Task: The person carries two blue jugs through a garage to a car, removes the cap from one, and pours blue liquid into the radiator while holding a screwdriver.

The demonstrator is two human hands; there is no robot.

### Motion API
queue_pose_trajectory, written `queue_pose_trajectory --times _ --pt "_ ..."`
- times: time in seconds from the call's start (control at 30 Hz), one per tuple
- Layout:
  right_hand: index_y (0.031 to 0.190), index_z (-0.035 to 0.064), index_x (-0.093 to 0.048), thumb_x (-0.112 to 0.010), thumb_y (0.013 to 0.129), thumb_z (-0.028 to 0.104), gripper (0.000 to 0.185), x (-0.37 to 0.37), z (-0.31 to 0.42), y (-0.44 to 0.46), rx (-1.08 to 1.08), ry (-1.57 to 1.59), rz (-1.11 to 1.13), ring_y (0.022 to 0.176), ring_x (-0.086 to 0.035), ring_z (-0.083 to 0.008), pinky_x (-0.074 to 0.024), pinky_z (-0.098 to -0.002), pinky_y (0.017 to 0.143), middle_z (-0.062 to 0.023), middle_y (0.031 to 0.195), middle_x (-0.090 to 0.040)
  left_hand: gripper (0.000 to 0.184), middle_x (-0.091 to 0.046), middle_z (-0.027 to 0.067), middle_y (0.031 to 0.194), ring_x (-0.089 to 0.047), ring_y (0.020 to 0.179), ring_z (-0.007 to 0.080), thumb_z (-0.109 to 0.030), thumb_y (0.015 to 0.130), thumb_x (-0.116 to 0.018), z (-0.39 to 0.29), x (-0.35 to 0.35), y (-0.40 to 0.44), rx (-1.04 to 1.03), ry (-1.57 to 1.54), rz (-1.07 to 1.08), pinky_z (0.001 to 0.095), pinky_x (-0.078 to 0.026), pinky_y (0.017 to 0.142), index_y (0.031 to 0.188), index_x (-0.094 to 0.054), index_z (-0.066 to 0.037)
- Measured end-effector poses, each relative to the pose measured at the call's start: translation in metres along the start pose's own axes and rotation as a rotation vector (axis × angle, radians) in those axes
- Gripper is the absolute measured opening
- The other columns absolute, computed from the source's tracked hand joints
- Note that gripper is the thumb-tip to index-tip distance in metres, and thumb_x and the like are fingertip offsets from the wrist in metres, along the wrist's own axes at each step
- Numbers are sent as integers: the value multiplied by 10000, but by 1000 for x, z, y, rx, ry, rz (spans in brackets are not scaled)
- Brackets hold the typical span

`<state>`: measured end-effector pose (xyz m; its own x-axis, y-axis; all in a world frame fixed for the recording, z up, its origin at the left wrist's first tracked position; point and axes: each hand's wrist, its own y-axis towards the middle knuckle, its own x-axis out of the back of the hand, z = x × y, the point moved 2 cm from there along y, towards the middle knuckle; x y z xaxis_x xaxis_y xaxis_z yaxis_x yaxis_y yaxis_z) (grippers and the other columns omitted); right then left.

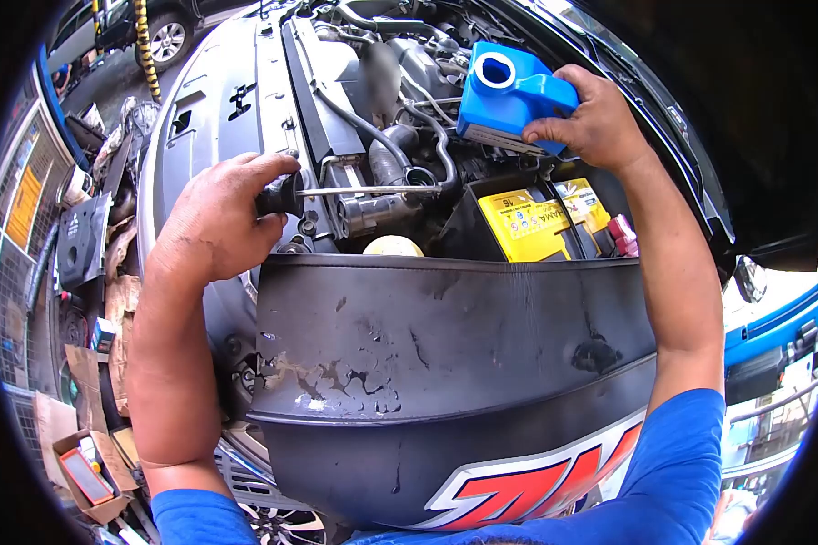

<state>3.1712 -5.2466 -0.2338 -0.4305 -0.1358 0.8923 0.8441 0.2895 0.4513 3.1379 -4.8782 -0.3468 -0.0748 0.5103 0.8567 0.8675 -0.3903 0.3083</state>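
My left hand (223,213) is closed around the black handle of a screwdriver (359,191) over the front edge of the engine bay. Its long metal shaft points right, and the tip lies at the open end of a black hose (418,177). My right hand (591,118) grips the handle of a blue plastic jug (523,100). The jug is tilted above the engine bay, its round mouth uncapped and facing me. Below the jug sits a yellow-topped battery (527,227).
A black fender cover (454,318), scuffed and wet in patches, hangs over the car's side before me. The raised hood (682,154) stands at right. Cardboard boxes (91,472) and a loose dark cover (82,241) lie on the left. Another vehicle is parked behind.
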Motion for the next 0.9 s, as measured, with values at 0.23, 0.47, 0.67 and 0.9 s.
queue_pose_trajectory --times 0.23,0.47,0.67,0.9 --pt "1070 54 -676 -955 597 440 672 -5 6 0 15 -66 58 946 -716 -305 -587 -391 862 -144 1035 -716 487 -675 191 1028 -661 950 391 -18 686 -636 9 -2 1 -41 -99 11 429 -528 860 1171 -667 -45" --pt "1034 58 -681 -970 597 384 618 -11 6 -2 31 -51 68 920 -712 -296 -579 -378 835 -134 1001 -713 479 -677 191 1025 -665 941 390 -21 683 -647 8 -5 3 -64 -71 25 437 -537 834 1159 -678 -66" --pt "1004 61 -671 -962 602 395 599 -11 6 -4 92 -61 64 892 -708 -303 -575 -375 801 -137 966 -709 475 -676 184 1034 -664 958 386 -27 692 -658 6 -2 3 -64 -35 29 438 -535 849 1164 -679 -72" --pt "1013 68 -662 -958 601 402 608 -15 9 -7 114 -92 53 890 -702 -307 -574 -385 790 -130 957 -697 492 -674 178 1050 -662 975 378 -26 699 -671 5 -4 2 -33 -49 55 433 -537 870 1189 -677 -74"
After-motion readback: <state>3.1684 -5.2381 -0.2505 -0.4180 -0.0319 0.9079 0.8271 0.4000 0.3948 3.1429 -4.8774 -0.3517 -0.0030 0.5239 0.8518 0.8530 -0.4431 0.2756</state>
